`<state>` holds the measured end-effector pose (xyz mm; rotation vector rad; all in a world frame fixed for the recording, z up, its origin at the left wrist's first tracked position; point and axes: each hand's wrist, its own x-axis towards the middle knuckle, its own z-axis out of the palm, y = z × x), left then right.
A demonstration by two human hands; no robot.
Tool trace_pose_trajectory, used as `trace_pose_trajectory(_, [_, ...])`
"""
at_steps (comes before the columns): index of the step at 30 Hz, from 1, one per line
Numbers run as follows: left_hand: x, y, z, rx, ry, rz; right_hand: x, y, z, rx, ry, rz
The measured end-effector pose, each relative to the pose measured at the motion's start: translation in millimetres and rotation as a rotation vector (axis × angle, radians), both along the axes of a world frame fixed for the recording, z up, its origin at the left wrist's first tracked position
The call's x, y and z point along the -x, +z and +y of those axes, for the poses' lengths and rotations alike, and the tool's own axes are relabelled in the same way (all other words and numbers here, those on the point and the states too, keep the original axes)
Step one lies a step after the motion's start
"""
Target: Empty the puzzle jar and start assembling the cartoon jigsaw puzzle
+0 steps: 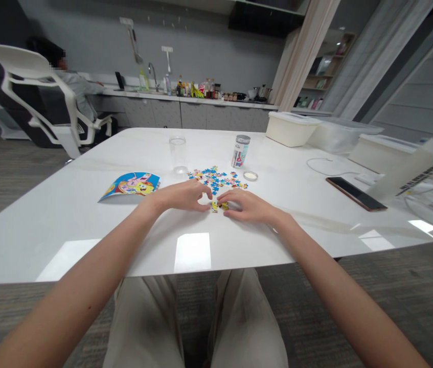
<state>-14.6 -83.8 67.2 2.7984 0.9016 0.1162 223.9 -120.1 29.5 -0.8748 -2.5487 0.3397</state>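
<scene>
My left hand (187, 196) rests on the white table with thumb and index finger curved around the left edge of a small yellow-and-white jigsaw puzzle piece (214, 207). From the other side, my right hand (247, 205) has its thumb and fingers closed about a yellow-and-dark puzzle piece (223, 205), partly hidden by the fingers. The two pieces lie close together; whether they interlock I cannot tell. Just beyond my hands spreads a loose heap of blue, yellow and pink puzzle pieces (214, 179). A curved picture sheet (134, 185) with yellow and pink cartoon figures lies left of my left hand.
Behind the heap stand a clear jar (178, 155) and a printed can (241, 152), with a round lid (250, 176) nearby. A phone (355, 193), cables and storage boxes (293, 129) are at right. A person sits in a white chair (72, 110) at far left.
</scene>
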Motion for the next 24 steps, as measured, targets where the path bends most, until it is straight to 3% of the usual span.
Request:
trace_pose_trajectory(4, [-1.2, -4.9, -0.4, -0.01, 0.001, 0.041, -4.3, 2.6, -0.1, 0.018, 0.006, 0.006])
trace_pose_trajectory(10, [-3.3, -6.4, -1.3, -0.008, -0.02, 0.053, -9.0, 6.8, -0.2, 0.033, -0.106, -0.048])
trace_pose_trajectory(24, [-9.2, -2.3, -9.9, 0.05, 0.032, 0.059, -6.3, 6.6, -0.5, 0.075, -0.057, -0.03])
